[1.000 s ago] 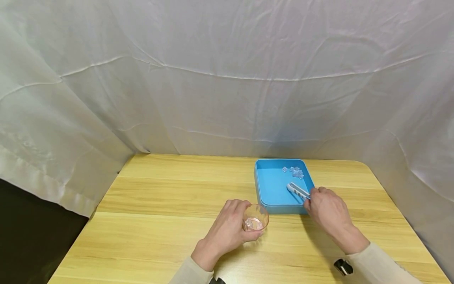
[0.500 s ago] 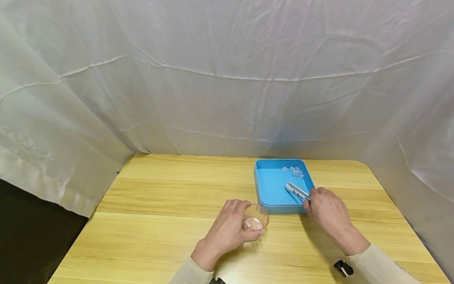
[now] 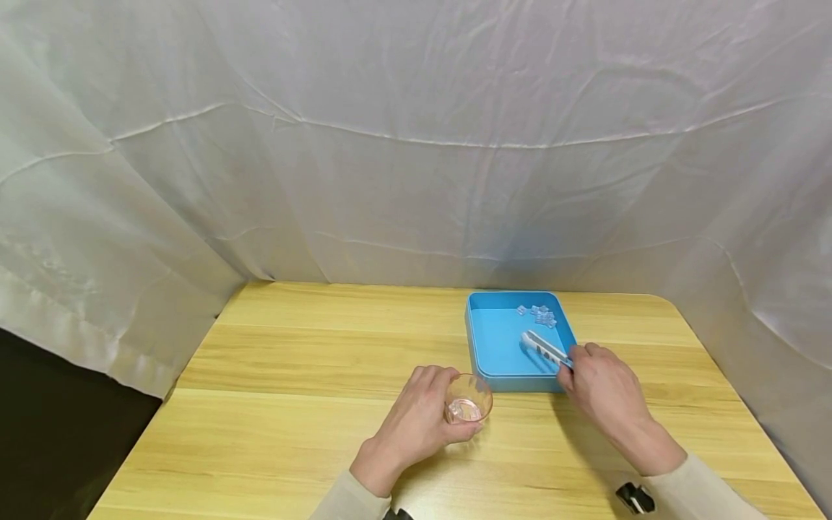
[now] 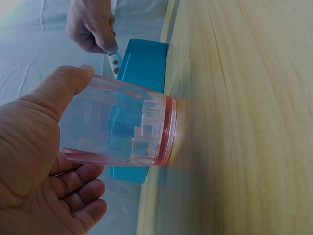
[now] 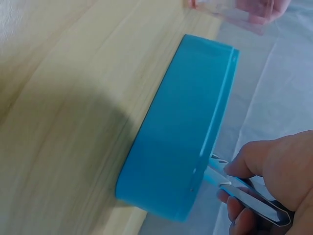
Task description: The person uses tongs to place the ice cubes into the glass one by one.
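On the table, my left hand [image 3: 422, 412] holds a clear pink-tinted cup [image 3: 477, 393], thumb on one side and fingers on the other. Several clear cubes [image 4: 149, 129] lie in the bottom of the cup, which stands upright. My right hand [image 3: 604, 383] grips a pair of tongs [image 3: 546, 349] over the front right corner of a blue tray [image 3: 500, 354]. The tongs' white, dark-spotted end points left into the tray, apart from the cubes there. In the right wrist view, thumb and fingers press the tongs' metal handle [image 5: 254, 203]; their tips are hidden behind the tray wall.
A small pile of clear cubes [image 3: 544, 316] lies in the tray's back right corner, with one cube [image 3: 521, 310] just left of it. The wooden table [image 3: 312, 347] ends at a pale hanging cloth [image 3: 403, 209] behind and at both sides.
The tongs' tip has moved slightly left and back within the tray, while the right wrist has shifted a little to the right. Left hand and cup have stayed in place.
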`<state>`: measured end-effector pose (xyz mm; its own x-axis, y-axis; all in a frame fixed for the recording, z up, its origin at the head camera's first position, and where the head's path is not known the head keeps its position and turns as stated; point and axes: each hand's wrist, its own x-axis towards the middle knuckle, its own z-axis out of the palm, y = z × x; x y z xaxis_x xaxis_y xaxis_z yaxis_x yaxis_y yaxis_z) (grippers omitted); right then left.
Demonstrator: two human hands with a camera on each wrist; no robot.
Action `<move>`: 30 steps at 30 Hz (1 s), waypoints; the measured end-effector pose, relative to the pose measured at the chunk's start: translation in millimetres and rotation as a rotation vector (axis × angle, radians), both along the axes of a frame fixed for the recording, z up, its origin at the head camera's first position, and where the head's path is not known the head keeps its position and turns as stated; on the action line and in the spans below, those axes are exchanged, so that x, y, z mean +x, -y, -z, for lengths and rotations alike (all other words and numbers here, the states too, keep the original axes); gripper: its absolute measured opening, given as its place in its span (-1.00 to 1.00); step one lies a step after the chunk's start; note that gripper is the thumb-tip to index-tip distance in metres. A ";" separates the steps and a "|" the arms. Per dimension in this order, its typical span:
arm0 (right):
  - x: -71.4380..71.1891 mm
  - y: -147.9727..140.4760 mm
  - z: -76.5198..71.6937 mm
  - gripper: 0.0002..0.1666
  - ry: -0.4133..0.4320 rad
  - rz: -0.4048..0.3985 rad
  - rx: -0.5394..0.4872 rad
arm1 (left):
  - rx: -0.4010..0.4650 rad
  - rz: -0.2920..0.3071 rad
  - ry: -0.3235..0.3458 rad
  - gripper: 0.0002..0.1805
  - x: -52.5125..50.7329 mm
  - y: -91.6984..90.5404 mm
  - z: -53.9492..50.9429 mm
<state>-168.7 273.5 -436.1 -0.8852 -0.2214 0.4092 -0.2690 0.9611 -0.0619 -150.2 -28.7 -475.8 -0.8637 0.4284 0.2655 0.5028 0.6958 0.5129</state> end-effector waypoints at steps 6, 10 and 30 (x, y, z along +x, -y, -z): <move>9.4 0.9 -4.8 -0.68 -0.085 -0.044 -0.020 | 0.001 0.002 -0.001 -0.16 -0.3 0.7 0.2; 19.1 4.7 -11.2 -0.76 -0.099 -0.070 -0.056 | 0.004 0.002 0.000 -0.16 0.0 0.8 -0.3; 64.1 22.8 -29.6 -0.79 -0.064 -0.195 -0.171 | -0.129 -0.022 -0.158 -0.16 2.9 1.5 -3.6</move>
